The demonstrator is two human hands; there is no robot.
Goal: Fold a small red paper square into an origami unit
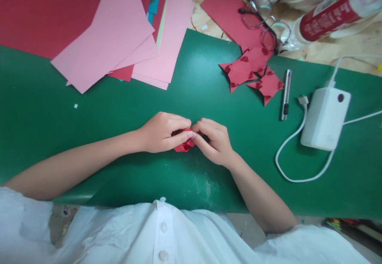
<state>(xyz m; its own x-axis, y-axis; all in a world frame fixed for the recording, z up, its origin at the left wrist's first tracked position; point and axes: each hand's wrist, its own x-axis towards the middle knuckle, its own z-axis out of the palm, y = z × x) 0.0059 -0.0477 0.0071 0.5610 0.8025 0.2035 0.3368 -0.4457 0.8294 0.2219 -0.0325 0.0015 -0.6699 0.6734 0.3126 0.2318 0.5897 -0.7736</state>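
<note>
Folded red paper (182,148) pinched between left hand (159,132) and right hand (214,141), hands brought together. Paper held about three o'clock from left hand, nine from right; more covered by left. Long axis hidden. Folded red shapes (268,84) set between one and two o'clock on green surface (203,85).

paper piece (182,148) at centre, sheets (110,37) behind left, stars (267,85) behind right beside cutter (285,95)
</note>
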